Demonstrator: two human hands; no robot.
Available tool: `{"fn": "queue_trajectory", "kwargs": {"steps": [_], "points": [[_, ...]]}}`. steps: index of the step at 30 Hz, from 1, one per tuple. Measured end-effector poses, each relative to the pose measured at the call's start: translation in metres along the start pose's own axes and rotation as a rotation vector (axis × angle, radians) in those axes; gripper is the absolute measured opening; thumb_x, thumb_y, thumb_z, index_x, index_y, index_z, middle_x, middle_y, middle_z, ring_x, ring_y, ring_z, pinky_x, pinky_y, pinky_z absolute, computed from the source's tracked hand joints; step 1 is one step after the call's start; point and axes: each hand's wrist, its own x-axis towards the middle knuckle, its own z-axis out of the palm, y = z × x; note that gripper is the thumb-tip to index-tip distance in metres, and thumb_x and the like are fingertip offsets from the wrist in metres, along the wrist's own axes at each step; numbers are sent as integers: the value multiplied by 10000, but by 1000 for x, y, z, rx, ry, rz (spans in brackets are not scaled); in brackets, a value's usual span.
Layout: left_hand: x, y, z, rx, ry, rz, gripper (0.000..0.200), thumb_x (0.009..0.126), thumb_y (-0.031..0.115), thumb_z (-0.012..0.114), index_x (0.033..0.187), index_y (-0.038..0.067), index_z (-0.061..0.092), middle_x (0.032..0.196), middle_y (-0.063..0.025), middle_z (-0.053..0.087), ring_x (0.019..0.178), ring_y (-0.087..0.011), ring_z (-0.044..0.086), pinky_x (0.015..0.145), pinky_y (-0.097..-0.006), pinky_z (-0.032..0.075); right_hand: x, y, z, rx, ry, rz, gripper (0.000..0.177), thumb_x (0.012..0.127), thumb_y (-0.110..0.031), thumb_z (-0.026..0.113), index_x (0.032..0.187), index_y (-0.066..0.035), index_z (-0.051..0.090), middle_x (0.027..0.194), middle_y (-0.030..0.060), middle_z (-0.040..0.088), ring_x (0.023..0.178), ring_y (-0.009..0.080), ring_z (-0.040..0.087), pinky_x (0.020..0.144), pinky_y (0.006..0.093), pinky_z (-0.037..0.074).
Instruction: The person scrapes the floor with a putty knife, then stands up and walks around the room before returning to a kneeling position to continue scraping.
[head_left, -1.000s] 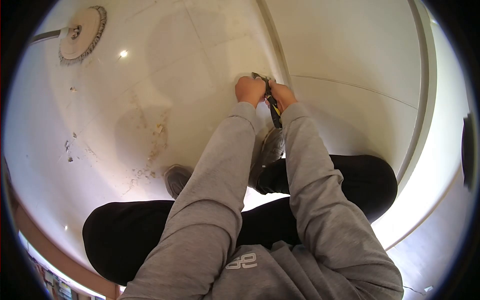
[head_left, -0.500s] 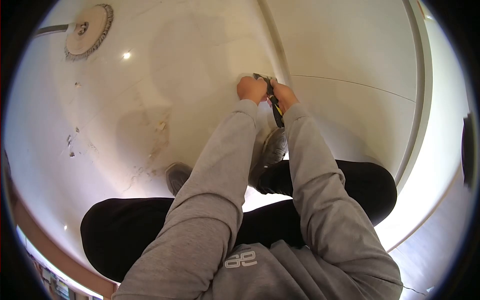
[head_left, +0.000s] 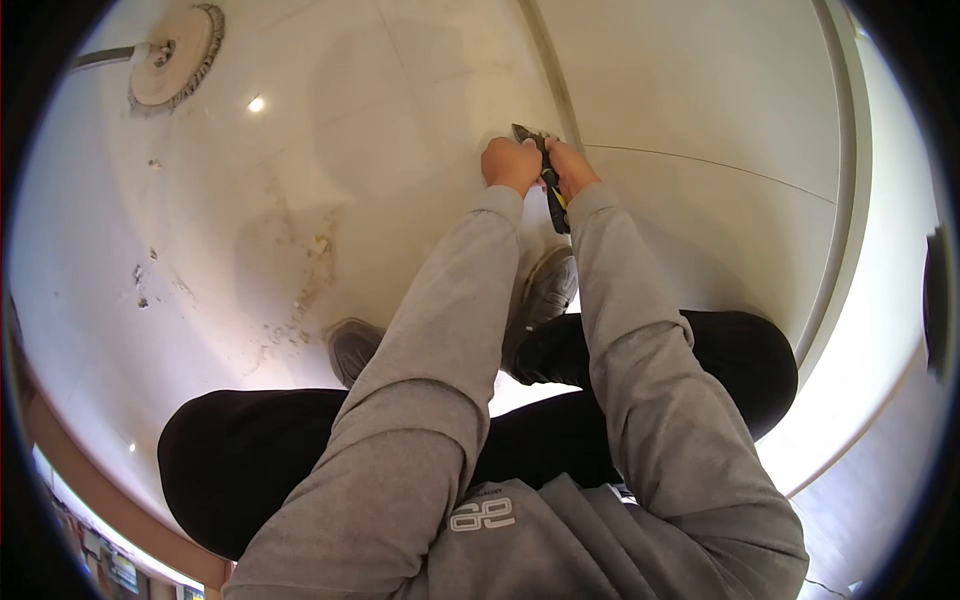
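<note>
A dark hand tool with yellow parts runs between my two hands, low over the pale tiled floor beside the cabinet base. Its pointed dark end shows past my fingers. My right hand is wrapped round its handle from the right. On the left side, my left hand is closed against the tool near its dark end; whether it grips the tool or something small is hidden.
A round mop head lies at the upper left. Debris and brown smears mark the floor on the left. White panels stand on the right. My shoes are below my hands.
Both hands and the tool have shifted slightly up and away from me along the panel's edge. The tool's pointed end shows more clearly.
</note>
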Motion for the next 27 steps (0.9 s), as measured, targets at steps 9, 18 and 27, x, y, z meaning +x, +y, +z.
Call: {"fn": "queue_trajectory", "kwargs": {"steps": [9,18,27], "points": [[-53,-11,-7,259,153,119,348,816,295,656,781,-47,709,779,-228,695,810,-362,699,785,-408,543,21,67,-28,-282,208,-91,453,972,-363,501,1023,64,645,910,178,677,806,254,650,745,357,495],[-52,12,-16,304,147,118,372,836,305,636,770,-54,706,719,-210,689,764,-331,703,759,-413,541,-14,19,-2,-60,115,38,484,962,-360,527,1042,107,626,886,174,674,704,249,631,645,391,496],[-37,8,-18,286,180,80,427,834,335,552,719,-48,703,778,-228,694,827,-372,689,802,-431,527,45,38,-18,-298,-51,64,508,972,-407,460,939,55,667,906,177,677,762,264,641,722,405,496]]}}
